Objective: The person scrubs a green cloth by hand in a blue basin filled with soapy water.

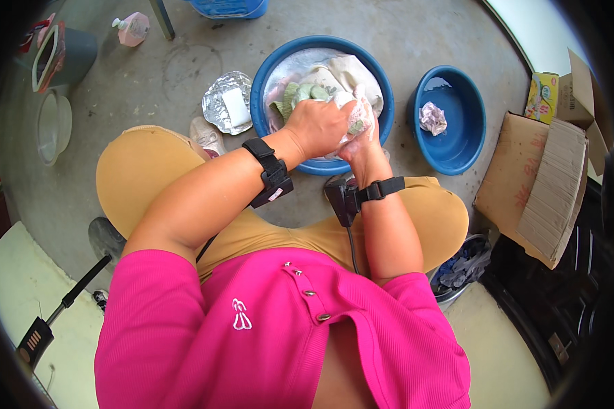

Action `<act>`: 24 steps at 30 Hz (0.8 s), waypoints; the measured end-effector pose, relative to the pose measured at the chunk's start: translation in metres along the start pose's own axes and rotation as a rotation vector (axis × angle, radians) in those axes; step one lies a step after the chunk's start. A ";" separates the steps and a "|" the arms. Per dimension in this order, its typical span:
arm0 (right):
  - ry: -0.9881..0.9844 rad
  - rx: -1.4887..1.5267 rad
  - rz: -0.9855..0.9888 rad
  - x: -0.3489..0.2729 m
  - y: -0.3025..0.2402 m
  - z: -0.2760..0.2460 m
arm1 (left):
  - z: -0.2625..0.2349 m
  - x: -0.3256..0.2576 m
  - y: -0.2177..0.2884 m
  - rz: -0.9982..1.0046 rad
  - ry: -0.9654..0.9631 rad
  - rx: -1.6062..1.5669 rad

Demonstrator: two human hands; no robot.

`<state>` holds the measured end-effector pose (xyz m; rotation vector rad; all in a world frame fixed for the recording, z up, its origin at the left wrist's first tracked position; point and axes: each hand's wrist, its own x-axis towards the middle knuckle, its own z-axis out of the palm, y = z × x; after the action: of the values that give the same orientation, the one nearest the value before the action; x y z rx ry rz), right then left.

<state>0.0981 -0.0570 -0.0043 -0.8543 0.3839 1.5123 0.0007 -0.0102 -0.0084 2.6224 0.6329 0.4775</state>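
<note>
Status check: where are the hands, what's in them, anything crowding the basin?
Both hands, left hand and right hand, clamped together on soapy cloth over big blue basin. Foil tray with soap bar touches basin's left rim.

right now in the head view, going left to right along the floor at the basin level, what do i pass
grey bin → clear plastic container → foil sheet with a white soap bar → large blue basin, where the left hand and right hand grip soapy cloth → small blue basin → cardboard box

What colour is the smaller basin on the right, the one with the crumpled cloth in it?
The smaller basin is blue, holding a pale crumpled cloth. The head view shows it clearly.
</note>
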 end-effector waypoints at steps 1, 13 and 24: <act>-0.018 0.002 0.008 0.002 0.003 -0.004 | -0.001 0.001 0.001 0.019 0.019 0.012; 0.104 -0.276 -0.347 0.000 -0.006 -0.002 | -0.013 0.029 -0.043 -0.666 0.109 -0.839; 0.098 -0.256 -0.501 -0.007 -0.027 0.003 | -0.044 0.033 -0.053 -0.653 -0.079 -1.123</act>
<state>0.1230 -0.0558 0.0096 -1.1320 0.0345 1.0663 -0.0087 0.0629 0.0131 1.2859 0.8187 0.3532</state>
